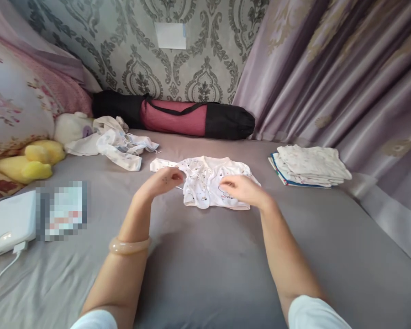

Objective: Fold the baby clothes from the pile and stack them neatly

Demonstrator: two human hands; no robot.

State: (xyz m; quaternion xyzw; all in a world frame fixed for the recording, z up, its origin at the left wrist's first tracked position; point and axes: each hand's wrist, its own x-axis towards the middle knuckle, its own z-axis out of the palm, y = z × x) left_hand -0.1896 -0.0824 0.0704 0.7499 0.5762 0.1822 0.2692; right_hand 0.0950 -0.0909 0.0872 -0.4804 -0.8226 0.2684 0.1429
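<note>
A small white baby shirt [205,183] with a tiny print lies spread on the grey bed sheet, its left sleeve stretched out sideways. At the left side of the shirt, by that sleeve, my left hand [162,180] has its fingers closed in a pinch on the cloth. My right hand [246,189] is over the right part of the front, fingers curled together; whether cloth is between them is hidden. The right sleeve does not show as stretched out. A pale bangle [129,246] circles my left wrist.
Folded baby clothes [310,167] are stacked at right. Crumpled light clothes [114,141] lie at back left beside plush toys [30,160]. A long black and red bag [174,116] lies along the wall. A white power bank [12,224] with a cable sits at left.
</note>
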